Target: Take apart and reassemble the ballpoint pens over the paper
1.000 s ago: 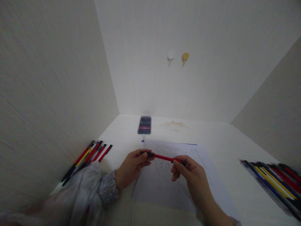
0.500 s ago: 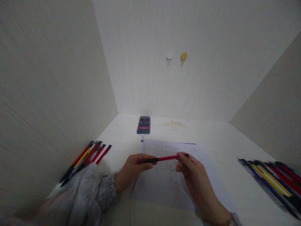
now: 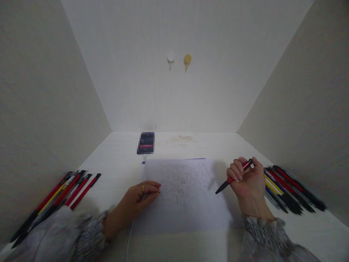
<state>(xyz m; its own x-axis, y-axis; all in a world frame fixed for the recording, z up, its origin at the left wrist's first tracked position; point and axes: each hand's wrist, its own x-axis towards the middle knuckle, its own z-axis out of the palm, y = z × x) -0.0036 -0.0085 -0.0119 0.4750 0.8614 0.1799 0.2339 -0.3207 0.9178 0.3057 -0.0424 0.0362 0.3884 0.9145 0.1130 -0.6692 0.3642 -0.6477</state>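
Note:
My right hand (image 3: 249, 182) is wrapped round a red and black pen (image 3: 224, 186), palm turned up. The pen's black tip slants down to the left, and its other end is by my thumb. Beneath and left of it lies a white sheet of paper (image 3: 188, 214) with scribbled marks. My left hand (image 3: 136, 198) is at the sheet's left edge, fingers stretched out and holding nothing, a ring on one finger.
Red, yellow and grey pens (image 3: 58, 196) lie in a row on the left. More pens (image 3: 291, 189) lie at the right, close to my right hand. A phone with a blurred screen (image 3: 146, 143) stands at the back, its cable (image 3: 129, 242) running forward. Two hooks (image 3: 187, 59) are on the back wall.
My left hand has let go of the pen and dropped down to the paper's left edge. My right hand has carried the pen right, towards the right-hand pens. The view has turned right.

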